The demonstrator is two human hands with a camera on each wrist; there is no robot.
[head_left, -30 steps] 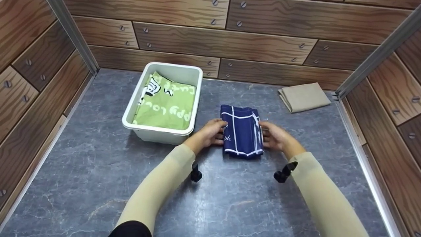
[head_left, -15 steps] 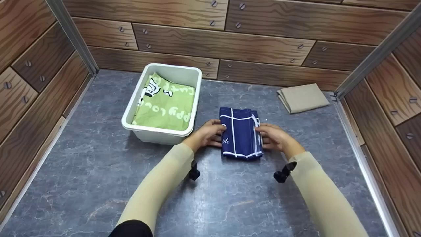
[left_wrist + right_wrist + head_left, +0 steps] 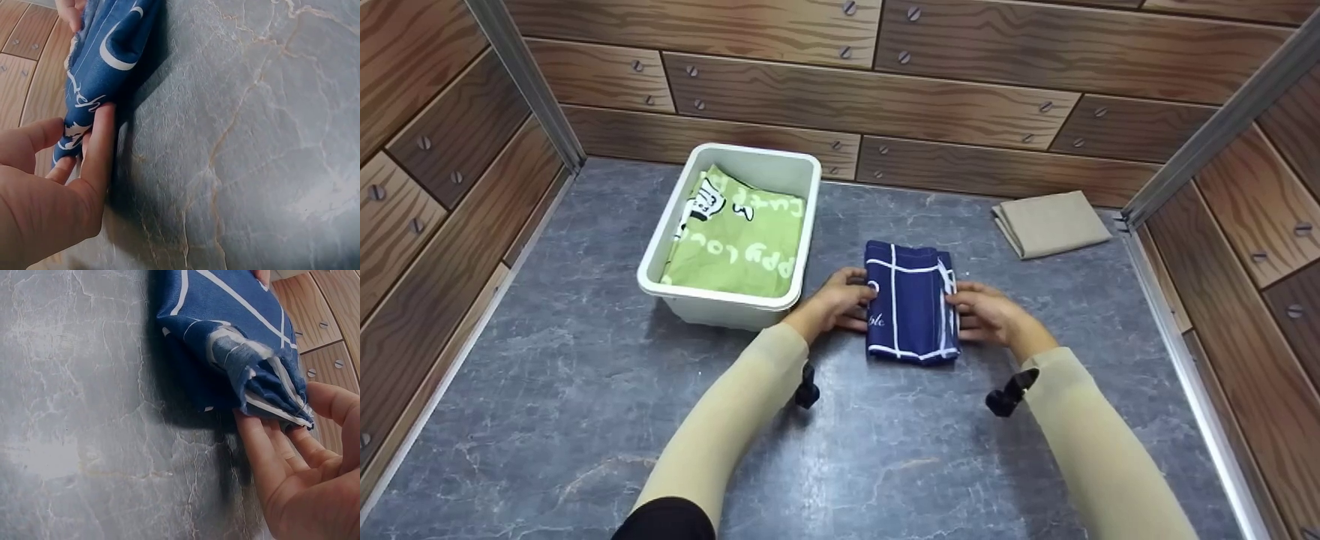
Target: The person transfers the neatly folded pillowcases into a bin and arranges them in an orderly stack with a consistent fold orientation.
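Note:
A folded navy cloth (image 3: 916,307) with white lines and some white lettering lies between my two hands over the dark floor. My left hand (image 3: 840,302) pinches its left edge, thumb on top; the left wrist view shows the fingers (image 3: 100,149) reaching beneath the fold of the cloth (image 3: 107,73). On the opposite side, my right hand (image 3: 990,311) holds the right edge between thumb and fingers. Layered, crumpled ends of the cloth (image 3: 225,337) show in the right wrist view, with the fingers (image 3: 264,455) under them.
Left of the cloth stands a white plastic bin (image 3: 720,304) holding a folded green printed cloth (image 3: 739,240). A folded beige cloth (image 3: 1054,223) lies at the back right near the corner. Wood-patterned walls (image 3: 780,90) enclose the marbled grey floor (image 3: 547,390).
Both hands keep hold of the navy cloth, which shifts only slightly. Over the last half second its left edge moves a little to the right with my left hand.

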